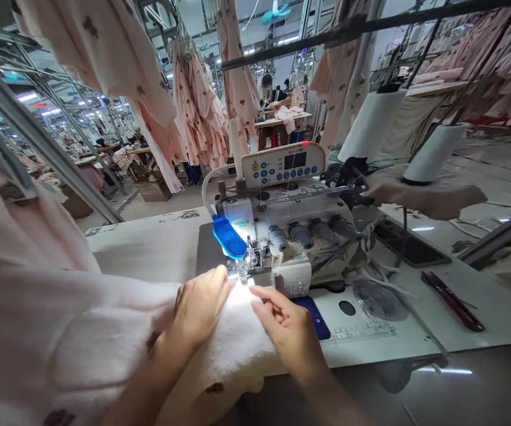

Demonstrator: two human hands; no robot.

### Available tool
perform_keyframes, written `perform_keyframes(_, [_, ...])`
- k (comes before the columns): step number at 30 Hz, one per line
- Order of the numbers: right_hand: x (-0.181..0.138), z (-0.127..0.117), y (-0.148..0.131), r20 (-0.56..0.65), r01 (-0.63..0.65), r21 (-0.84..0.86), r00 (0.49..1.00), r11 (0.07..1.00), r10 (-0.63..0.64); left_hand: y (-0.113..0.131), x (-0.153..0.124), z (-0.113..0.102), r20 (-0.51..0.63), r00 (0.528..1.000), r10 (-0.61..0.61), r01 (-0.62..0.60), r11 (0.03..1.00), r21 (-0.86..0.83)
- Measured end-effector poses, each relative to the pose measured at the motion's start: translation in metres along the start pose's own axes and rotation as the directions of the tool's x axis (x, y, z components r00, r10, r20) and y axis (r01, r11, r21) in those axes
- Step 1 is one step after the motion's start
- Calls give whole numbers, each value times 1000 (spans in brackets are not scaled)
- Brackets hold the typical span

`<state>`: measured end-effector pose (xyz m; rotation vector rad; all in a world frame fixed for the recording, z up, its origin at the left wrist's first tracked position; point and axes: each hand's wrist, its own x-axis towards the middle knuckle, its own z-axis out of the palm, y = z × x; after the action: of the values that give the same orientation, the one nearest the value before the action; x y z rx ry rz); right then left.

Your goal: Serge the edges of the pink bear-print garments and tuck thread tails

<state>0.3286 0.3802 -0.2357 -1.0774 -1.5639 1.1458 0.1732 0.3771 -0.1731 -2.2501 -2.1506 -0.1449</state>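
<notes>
A pale pink fleece fabric [82, 331] with small brown motifs lies across the white table [495, 313] and runs under the presser foot of the overlock sewing machine [291, 248]. My left hand [200, 310] rests on the fabric just left of the foot, fingers curled and pressing it down. My right hand [288, 328] pinches the fabric's edge right in front of the needle area, lit by the machine lamp. A blue guard [229, 238] sits above the foot.
Red-handled scissors [453, 299] lie on the table at right. White thread cones [373, 124] stand behind the machine, with a control panel [284, 164] on top. Pink garments [200, 112] hang on rails overhead and behind. Metal frame bars cross at left.
</notes>
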Motion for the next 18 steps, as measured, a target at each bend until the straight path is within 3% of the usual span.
perform_keyframes(5, [11,4,2,-152,20,-4,988,1000,-20,-7,10,-4,-72,997,18,-18,1000,1])
perform_keyframes(7, [-1,7,5,-140,-18,88,990,996,30,-7,-6,4,-193,970,146,-155,987,-32])
perform_keyframes(8, [-11,8,7,-107,-52,160,992,986,70,-5,-18,10,-272,935,228,-251,967,-51])
perform_keyframes(9, [-21,10,9,-62,-91,245,992,965,109,-3,-31,19,-436,823,365,-432,900,-62])
perform_keyframes(12, [-45,14,18,-4,-133,408,989,903,147,6,-64,49,-626,640,445,-577,817,-9])
perform_keyframes(16, [-35,10,30,-135,20,190,991,982,6,14,-75,68,-718,603,347,-595,795,-116])
perform_keyframes(18, [-26,9,32,8,5,163,1000,987,-6,16,-75,68,-723,620,305,-594,785,-178])
